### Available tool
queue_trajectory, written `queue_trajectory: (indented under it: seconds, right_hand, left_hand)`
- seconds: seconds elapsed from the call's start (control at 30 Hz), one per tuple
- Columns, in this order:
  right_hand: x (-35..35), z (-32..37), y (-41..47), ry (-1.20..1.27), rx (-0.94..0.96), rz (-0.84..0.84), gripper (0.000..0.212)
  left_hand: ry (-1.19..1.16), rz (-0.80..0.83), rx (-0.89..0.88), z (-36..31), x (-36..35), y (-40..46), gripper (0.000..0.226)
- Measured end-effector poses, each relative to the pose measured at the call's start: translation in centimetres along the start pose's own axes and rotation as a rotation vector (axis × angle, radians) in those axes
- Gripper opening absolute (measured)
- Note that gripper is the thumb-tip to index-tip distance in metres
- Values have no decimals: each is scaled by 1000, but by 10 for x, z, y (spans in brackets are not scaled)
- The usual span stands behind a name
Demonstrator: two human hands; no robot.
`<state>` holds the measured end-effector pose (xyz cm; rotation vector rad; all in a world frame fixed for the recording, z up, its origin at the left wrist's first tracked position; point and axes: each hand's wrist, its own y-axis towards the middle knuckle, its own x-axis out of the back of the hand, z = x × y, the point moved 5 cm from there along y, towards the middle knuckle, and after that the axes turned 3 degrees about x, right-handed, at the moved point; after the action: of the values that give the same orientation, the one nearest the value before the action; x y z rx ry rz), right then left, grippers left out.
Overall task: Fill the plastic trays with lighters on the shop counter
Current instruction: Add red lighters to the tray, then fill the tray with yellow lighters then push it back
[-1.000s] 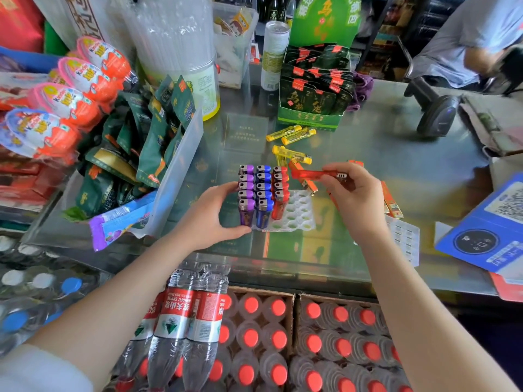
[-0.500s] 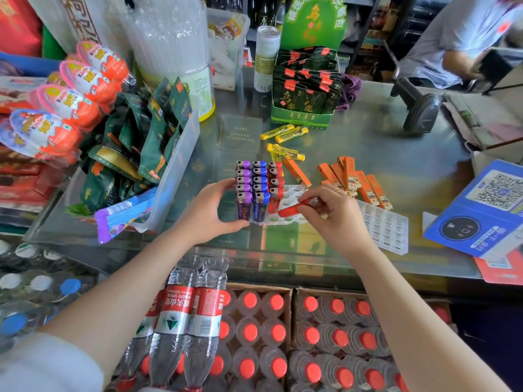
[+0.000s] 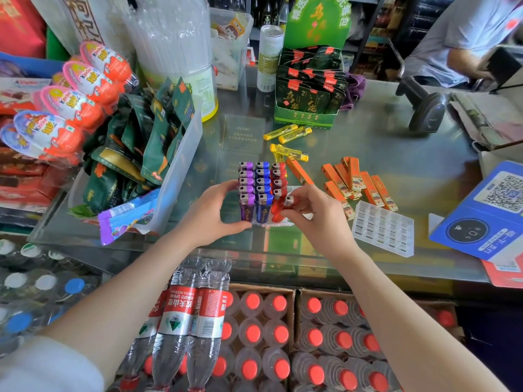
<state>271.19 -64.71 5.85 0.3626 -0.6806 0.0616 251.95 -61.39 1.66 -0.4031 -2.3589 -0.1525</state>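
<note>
Left hand (image 3: 210, 212): fingers curled round the left side of the tray (image 3: 294, 222), thumb at its front.
Tray: on the glass desk (image 3: 382, 142), with rows of purple lighters (image 3: 245, 190), blue lighters (image 3: 262, 190) and red lighters (image 3: 278, 179) standing up.
Right hand (image 3: 318, 219): fingers pinch a red lighter (image 3: 278, 209) at the tray's front.
Orange lighters (image 3: 356, 179): lying loose on the desk.
Empty tray (image 3: 383, 227): flat, near them.

The glass shop counter (image 3: 368, 142) bears two plastic trays (image 3: 383, 227), loose lighters (image 3: 365, 185) and a scanner (image 3: 426, 114).
</note>
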Motion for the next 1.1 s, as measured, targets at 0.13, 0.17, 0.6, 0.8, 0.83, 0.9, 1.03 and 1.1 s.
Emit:
queue_trajectory:
  seconds: [0.13,0.17,0.6,0.8,0.83,0.9,1.03,1.1]
  right_hand:
    - [-4,3,6,-117,112,58,24]
    - [-4,3,9,-157,122,72,24]
    - [11,-45,62,-312,-43,130,18]
    - [-9,-65,82,-387,-226,144,19]
    - [-8,-68,83,-424,-248,141,21]
    - [-4,-72,85,-527,-282,129,20]
    - [5,-71,93,-570,-310,36,22]
    - [3,-66,102,-528,-273,22,26]
  left_hand:
    - [5,-14,9,-4,2,-2,75]
    - [4,-22,9,-5,3,-2,75]
    - [97,-27,26,-2,8,2,80]
    - [105,-25,45,0,11,5,80]
    - [107,-25,43,-1,11,5,81]
    - [108,-16,43,-1,12,6,81]
    - [98,-4,52,-3,13,7,81]
    - [98,0,56,-3,13,6,81]
